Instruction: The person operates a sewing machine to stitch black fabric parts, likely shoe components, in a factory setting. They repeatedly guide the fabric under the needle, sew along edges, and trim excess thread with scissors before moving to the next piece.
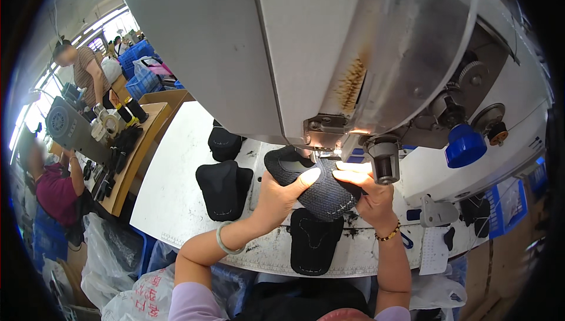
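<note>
A: In the head view, what are the hands doing?

B: Both grip one dark knitted shoe upper (315, 184), held up under the head of a large grey industrial sewing machine (306, 44). The left hand (282, 194) wraps its fingers under the piece with the thumb pressed flat on top. The right hand (368, 188) pinches the upper's right edge, fingers clenched on the fabric beside the lit needle area (321, 153).

A: Where exactly does the upper sit?

B: Right under the machine head, its top end touching the needle zone, above the white work table (176, 180). White stitching runs along its lower edge.

A: Anything on the wrists?

B: A pale green bangle (226, 240) on the left wrist, a gold bead bracelet (388, 234) on the right.

A: What else lies on the table?

B: Three more black upper pieces: one flat piece (312, 244) just below the hands near the table's front edge, one (223, 188) to the left of the left hand, and one (223, 143) further back beside the machine. A blue knob (465, 144) sticks out on the machine's right side.

A: And around the station?

B: On the left, a wooden bench (138, 144) holds dark pieces; a person in a maroon top (56, 191) sits by it, and another person in a striped top (88, 74) stands further back near blue crates (138, 65). Plastic bags (118, 268) sit on the floor, lower left.
</note>
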Demonstrator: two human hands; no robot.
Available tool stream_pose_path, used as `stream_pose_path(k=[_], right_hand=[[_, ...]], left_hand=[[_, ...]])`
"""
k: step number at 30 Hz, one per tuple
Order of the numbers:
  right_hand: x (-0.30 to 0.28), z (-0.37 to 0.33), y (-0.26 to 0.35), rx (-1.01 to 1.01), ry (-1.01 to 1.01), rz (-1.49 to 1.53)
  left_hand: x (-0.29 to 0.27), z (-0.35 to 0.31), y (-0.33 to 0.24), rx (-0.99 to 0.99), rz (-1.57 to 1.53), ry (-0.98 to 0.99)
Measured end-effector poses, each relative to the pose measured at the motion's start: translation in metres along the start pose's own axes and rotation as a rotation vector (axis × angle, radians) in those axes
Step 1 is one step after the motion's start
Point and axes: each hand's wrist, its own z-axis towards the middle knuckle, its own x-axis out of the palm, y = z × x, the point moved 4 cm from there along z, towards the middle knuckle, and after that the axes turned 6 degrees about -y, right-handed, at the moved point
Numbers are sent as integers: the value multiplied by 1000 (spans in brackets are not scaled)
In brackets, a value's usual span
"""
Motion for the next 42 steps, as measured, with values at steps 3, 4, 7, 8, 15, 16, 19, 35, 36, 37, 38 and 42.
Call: stream_pose_path(k=[3, 4, 7, 8, 15, 16, 19, 35, 36, 37, 38, 42], right_hand=[[2, -7, 2, -12, 22, -98], [2, -9, 4, -31, 24, -136], [7, -3, 19, -157, -12, -271], [8, 0, 26, -211, -31, -320], [12, -2, 31, -189, -51, -327], [10, -4, 27, -156, -42, -308], [11, -10, 18, -146, -74, -277], [9, -2, 21, -204, -291, -161], [10, -3, 19, -218, -308, -200], [7, -3, 17, -198, -330, -180], [2, -2, 16, -178, -351, -158], [-20, 0, 4, -62, -529, -225]], left_hand=[[-4, 6, 4, -115, -105, 37], [-5, 7, 5, -148, -125, 53], [-6, 12, 6, -237, -208, 64], [-6, 14, 6, -270, -225, 56], [-16, 23, 17, -303, -243, 30], [-15, 21, 14, -284, -228, 19], [-13, 21, 15, -242, -238, 23], [-18, 21, -4, -74, -205, -18], [-24, 20, -5, -63, -191, -57], [-39, 20, -7, -77, -229, -108], [-58, 19, -10, -57, -214, -197], [-143, 1, -30, 74, -81, -352]])
